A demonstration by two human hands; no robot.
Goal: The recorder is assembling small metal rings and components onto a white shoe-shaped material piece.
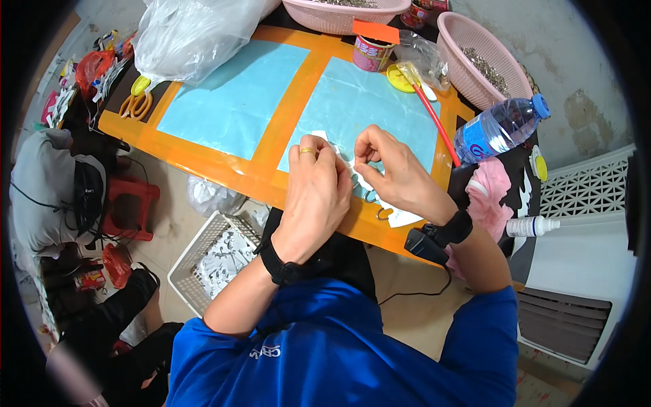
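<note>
1. Plainly, the desk (pixel 203 159) is the largest thing here, topped in orange with blue sheets (pixel 224 102)
2. A whitish plastic bag (pixel 193 41) sits at its far left; a pink basket (pixel 468 76) of small metal pieces stands at the far right, a bottle (pixel 498 129) just beside it
3. The right hand (pixel 400 173) is over the card's middle, thumb and forefinger bent toward each other; I cannot tell whether anything tiny sits between them
4. The left hand (pixel 315 186) is at the card's left side, fingers curled together; I cannot tell whether they pinch it
5. The white card (pixel 401 217) is near the desk's front edge, its long axis slanting from far left to near right; it passes beneath the right hand, the nearer one to its lower end
6. Smallest, dark curved loops (pixel 369 197) show along the card's near edge, right of the left hand and on the person's side of the right fingertips
</note>
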